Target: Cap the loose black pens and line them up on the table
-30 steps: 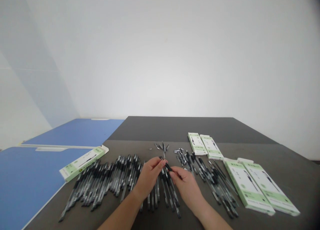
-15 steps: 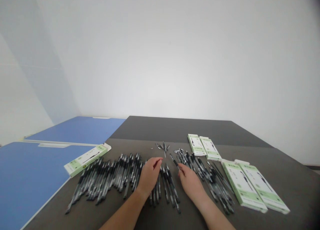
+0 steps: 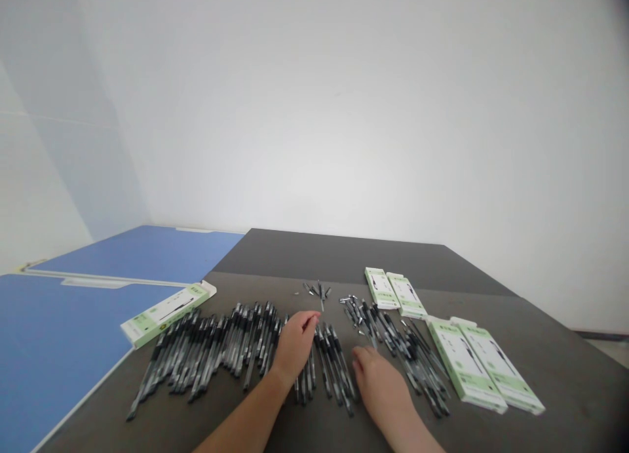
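Observation:
My left hand [image 3: 293, 343] is pinched over the middle of the pens, thumb against forefinger. Whatever lies in that pinch is too small to name. My right hand [image 3: 381, 382] is low over the table with fingers curled, between the middle pens [image 3: 335, 368] and the right-hand pile of pens [image 3: 417, 358]. A clear, thin piece shows just beyond its fingertips; I cannot tell whether they hold it. Left of my left hand, a broad row of clear pens with black grips [image 3: 211, 351] lies side by side.
Small dark pen parts [image 3: 320, 290] lie ahead of my hands. A green and white pen box [image 3: 164, 314] rests at the left. Two boxes [image 3: 382, 288] stand farther back, and two more [image 3: 464, 364] lie right. A blue tabletop [image 3: 73, 348] adjoins the dark table [image 3: 344, 256].
My right hand has drawn down and nearer; the black-gripped pen that stuck out of its fingers no longer shows there. My left hand keeps its pinch in place. The view has shifted slightly.

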The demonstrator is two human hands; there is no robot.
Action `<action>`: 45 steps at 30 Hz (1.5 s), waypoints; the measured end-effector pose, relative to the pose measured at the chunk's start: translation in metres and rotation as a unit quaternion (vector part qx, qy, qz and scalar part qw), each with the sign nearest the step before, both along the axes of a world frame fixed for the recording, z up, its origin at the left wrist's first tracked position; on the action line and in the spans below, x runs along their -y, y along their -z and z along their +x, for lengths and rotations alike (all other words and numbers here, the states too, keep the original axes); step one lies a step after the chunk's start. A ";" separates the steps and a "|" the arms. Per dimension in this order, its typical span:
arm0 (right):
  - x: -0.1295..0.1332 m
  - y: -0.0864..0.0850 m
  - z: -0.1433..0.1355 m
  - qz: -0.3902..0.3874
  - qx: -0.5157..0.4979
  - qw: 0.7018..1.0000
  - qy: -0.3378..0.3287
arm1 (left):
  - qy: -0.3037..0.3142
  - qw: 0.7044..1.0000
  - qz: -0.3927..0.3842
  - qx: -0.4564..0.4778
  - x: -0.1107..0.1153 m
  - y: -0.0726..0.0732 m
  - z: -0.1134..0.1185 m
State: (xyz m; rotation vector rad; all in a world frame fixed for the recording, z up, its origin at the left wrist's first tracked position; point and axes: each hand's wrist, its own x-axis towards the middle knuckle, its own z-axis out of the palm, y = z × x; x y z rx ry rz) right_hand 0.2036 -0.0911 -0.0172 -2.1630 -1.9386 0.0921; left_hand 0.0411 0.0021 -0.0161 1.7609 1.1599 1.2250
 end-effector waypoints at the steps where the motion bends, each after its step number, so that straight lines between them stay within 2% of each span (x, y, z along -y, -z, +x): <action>1: -0.006 -0.004 0.009 0.002 0.012 1.000 0.024 | -0.001 1.000 -0.005 0.007 0.000 0.000 0.000; 4: -0.028 -0.017 0.038 -0.004 0.058 0.994 0.098 | -0.003 1.000 -0.012 0.016 -0.001 -0.001 0.000; 7: -0.049 -0.025 0.056 -0.021 0.066 0.991 0.114 | -0.005 1.000 -0.009 0.011 -0.001 -0.001 0.000; 15: -0.076 -0.009 0.048 -0.070 0.058 0.988 0.125 | -0.008 1.000 -0.006 0.012 -0.002 0.001 -0.001; 18: -0.078 -0.011 0.047 -0.077 0.037 0.987 0.134 | -0.009 1.000 -0.008 0.016 -0.002 0.002 -0.001; 24: -0.065 -0.033 0.045 -0.044 -0.027 0.991 0.126 | 0.002 0.999 -0.017 0.029 -0.001 -0.001 0.000; 27: -0.047 -0.039 0.027 -0.030 -0.080 0.994 0.066 | 0.076 0.991 -0.086 0.074 0.005 -0.005 0.006; 31: -0.019 -0.030 -0.006 -0.014 -0.206 0.978 -0.026 | 0.206 0.944 -0.206 0.152 0.016 -0.008 0.014; 34: -0.011 -0.023 -0.013 -0.003 -0.249 0.968 -0.043 | 0.228 0.921 -0.246 0.196 0.019 -0.007 0.015; 37: -0.018 -0.021 0.005 0.006 -0.189 0.982 -0.006 | 0.194 0.915 -0.257 0.241 0.016 -0.005 0.013; 39: -0.028 -0.021 0.024 -0.014 -0.053 0.995 0.078 | 0.165 0.914 -0.263 0.261 0.014 -0.005 0.012; 40: -0.032 -0.020 0.032 -0.026 -0.027 0.995 0.098 | 0.154 0.913 -0.266 0.266 0.013 -0.006 0.012; 42: -0.040 -0.017 0.043 -0.049 0.007 0.992 0.115 | 0.142 0.913 -0.269 0.272 0.012 -0.007 0.012; 45: -0.048 -0.010 0.046 -0.079 0.028 0.989 0.121 | 0.135 0.913 -0.269 0.273 0.012 -0.008 0.013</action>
